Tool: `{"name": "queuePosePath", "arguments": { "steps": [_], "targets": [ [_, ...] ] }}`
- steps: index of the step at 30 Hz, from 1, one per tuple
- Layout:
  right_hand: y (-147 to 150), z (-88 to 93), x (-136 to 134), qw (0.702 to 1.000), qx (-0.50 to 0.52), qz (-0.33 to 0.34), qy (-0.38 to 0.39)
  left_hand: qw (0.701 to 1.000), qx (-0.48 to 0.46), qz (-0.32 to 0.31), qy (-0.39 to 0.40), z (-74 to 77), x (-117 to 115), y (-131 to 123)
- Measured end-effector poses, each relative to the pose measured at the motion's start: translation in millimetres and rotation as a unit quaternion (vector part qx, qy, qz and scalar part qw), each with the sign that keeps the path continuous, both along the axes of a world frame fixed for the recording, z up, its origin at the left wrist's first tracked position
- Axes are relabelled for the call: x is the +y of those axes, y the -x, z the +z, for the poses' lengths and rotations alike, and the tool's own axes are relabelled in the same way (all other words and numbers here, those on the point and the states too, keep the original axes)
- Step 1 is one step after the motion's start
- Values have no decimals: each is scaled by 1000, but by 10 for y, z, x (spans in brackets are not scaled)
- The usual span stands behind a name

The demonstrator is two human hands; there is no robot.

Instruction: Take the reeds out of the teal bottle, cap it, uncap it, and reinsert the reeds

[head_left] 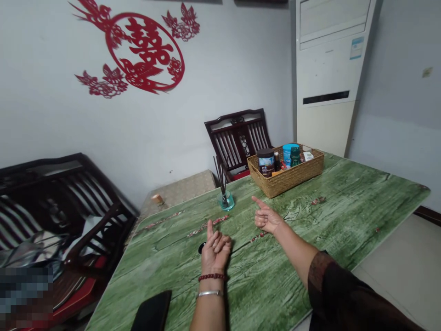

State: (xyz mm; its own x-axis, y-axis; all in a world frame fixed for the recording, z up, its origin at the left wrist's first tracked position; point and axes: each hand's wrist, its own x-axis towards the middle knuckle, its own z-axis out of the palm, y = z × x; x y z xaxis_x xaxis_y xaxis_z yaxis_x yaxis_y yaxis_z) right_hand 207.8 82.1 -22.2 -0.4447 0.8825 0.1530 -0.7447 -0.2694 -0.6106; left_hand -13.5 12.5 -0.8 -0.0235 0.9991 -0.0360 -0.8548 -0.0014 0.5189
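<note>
The empty right hand, index finger out, pointed left at the glass reed diffuser beyond the empty, half-curled left hand.

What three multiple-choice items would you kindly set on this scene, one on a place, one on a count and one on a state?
1. Where does the woven basket stand? A on the chair seat; B on the floor; C on the green wood-pattern tabletop.
2. How many bands does the left hand wear at the wrist? A one; B two; C three.
3. How is the right hand posed? A index finger extended, other fingers curled; B flat, palm down on the table; C clenched round a jar.

1 C: the basket's base rests on the tabletop.
2 B: a bead bracelet and a silver bangle.
3 A: only the index finger sticks out.
</note>
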Motion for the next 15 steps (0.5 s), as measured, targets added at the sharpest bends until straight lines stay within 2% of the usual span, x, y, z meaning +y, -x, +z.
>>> {"name": "queuePosePath", "arguments": {
  "steps": [4,7,9,11,13,14,15],
  "targets": [
    [-8,45,-5,1000,10,-3,1,1000,18,3,-7,3,-53,4],
    [16,31,18,1000,18,-7,5,999,40,19,-17,84,-47,12],
    [53,12,52,999,26,-22,20,996,77,36,-14,192,53,18],
    [103,-1,93,997,31,-48,50,984,167,61,6,315,257,22],
    [158,-7,128,994,22,-74,81,941,320,103,27,404,553,29],
    [184,-9,142,992,12,-82,93,899,419,124,23,424,723,36],
    [208,-10,153,991,2,-87,101,843,519,141,9,426,897,44]
  ]
}}
